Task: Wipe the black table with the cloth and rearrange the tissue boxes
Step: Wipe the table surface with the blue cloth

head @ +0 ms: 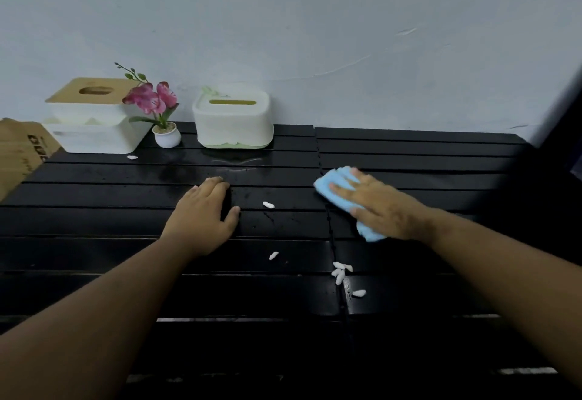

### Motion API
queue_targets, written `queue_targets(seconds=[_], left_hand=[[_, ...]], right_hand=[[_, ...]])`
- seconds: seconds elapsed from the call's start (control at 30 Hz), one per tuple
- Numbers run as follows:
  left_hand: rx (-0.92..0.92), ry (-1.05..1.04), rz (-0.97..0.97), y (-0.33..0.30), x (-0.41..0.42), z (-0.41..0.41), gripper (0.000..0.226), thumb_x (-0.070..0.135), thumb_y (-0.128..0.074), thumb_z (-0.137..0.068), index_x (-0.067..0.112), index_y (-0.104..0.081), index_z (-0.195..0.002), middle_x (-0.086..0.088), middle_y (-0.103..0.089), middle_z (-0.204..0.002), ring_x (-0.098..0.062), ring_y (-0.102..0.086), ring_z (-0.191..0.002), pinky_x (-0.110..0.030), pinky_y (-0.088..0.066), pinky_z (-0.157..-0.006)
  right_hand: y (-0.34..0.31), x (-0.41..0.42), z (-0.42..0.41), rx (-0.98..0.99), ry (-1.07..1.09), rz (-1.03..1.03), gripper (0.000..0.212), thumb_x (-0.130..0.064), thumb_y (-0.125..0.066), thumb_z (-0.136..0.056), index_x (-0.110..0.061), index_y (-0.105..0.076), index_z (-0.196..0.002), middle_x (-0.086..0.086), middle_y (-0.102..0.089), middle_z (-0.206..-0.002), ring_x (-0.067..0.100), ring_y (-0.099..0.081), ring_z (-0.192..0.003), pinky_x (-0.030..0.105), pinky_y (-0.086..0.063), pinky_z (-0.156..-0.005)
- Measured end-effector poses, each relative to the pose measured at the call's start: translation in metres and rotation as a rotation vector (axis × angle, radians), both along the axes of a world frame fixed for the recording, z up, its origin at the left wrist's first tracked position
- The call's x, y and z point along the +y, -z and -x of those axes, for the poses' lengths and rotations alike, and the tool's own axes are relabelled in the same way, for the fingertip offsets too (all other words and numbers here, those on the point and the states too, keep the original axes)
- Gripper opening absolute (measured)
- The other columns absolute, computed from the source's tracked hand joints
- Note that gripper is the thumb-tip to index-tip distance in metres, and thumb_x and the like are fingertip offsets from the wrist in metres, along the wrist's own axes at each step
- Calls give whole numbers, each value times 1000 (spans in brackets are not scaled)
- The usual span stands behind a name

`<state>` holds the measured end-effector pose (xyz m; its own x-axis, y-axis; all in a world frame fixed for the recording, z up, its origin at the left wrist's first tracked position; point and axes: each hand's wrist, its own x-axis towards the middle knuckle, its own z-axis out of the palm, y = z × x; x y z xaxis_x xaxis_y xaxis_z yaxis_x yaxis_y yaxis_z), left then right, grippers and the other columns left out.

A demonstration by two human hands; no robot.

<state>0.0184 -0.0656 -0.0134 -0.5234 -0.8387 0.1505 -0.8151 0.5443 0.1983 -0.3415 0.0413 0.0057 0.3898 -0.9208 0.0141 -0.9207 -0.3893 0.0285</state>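
Right hand [381, 207] flat on crumpled blue cloth [338, 180], left hand [203, 214] relaxed on black table [425, 154]

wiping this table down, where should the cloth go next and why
Probably sweep the right hand, pressing flat on the blue cloth, toward you over the white crumbs lying near the table seam; they sit just below the cloth.

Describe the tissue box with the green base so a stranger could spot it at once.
Look along the back edge of the black slatted table, against the wall. Right of the small potted pink flower stands the cream tissue box. Unlike the wooden-lidded box at far left, it has a green base and narrow slot.
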Motion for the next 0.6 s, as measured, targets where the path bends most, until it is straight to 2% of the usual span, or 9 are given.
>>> queue_targets(seconds=[0.07,0.17,0.2,0.27,0.3,0.37,0.4,0.5,0.6], left_hand=[[6,4,6,1,-1,0,68,54,-34,-88,11,-45,-139,-7,-41,-150,-26,-40,-136,-41,-25,-117],[16,11,19,2,-2,0,67,53,-35,-88,11,-45,-139,-8,-42,-149,-25,-39,-137,-42,-25,-117],[20,13,21,2,-2,0,67,53,-35,-88,11,-45,-139,-8,-42,-149,-25,-39,-137,-42,-26,-117],[26,12,23,3,-3,-1,67,53,-35,-88,11,-45,-139,-8,-41,-150,-24,-38,-138,-42,-25,-118],[28,11,22,3,-2,-1,66,53,-35,-89,12,-44,-140,-7,-41,-150,-24,-38,-138,-41,-25,-118],[37,11,15,3,-2,-1,64,52,-38,-90,12,-43,-140,-7,-39,-151,-23,-36,-139,-41,-23,-119],[40,11,8,3,-2,-1,63,51,-40,-92,12,-42,-141,-7,-38,-152,-23,-35,-140,-40,-22,-119],[81,2,-41,-1,-1,-1,62,47,-50,-93,13,-42,-144,-5,-37,-153,-21,-33,-141,-38,-20,-120],[288,-22,-133,-7,0,-10,52,35,-61,-91,15,-53,-138,-1,-48,-146,-20,-41,-136,-35,-30,-115]], right_hand=[[-2,-27,13,84,155,28,59,-39,-21,-97,-19,-26,-152,14,-17,-161,39,-14,-147,54,-16,-118],[7,-76,8,101,342,-114,32,-13,-45,-95,9,-61,-111,33,-36,-146,55,-47,-120,69,-35,-99],[2,-87,-3,136,404,-132,34,-13,-41,-96,10,-62,-109,30,-33,-149,52,-46,-121,68,-34,-99],[-4,-112,-27,286,298,45,54,-24,-22,-97,9,-60,-118,24,-30,-153,49,-42,-126,65,-31,-104],[-3,-124,-36,404,199,110,53,-25,-26,-97,8,-61,-120,22,-35,-151,48,-42,-128,63,-33,-105],[11,-150,-55,556,123,111,38,-27,-58,-89,-3,-68,-116,13,-52,-142,38,-49,-123,51,-41,-99],[17,-158,-63,565,112,135,39,-33,-64,-83,-14,-70,-116,5,-55,-137,29,-49,-117,41,-41,-96],[21,-143,-85,285,31,72,49,-44,-42,-81,-38,-48,-129,-9,-38,-132,8,-55,-112,22,-43,-94],[6,-89,-119,169,-84,-65,44,-22,-29,-96,-18,-41,-138,5,-38,-140,17,-47,-112,31,-34,-107]])
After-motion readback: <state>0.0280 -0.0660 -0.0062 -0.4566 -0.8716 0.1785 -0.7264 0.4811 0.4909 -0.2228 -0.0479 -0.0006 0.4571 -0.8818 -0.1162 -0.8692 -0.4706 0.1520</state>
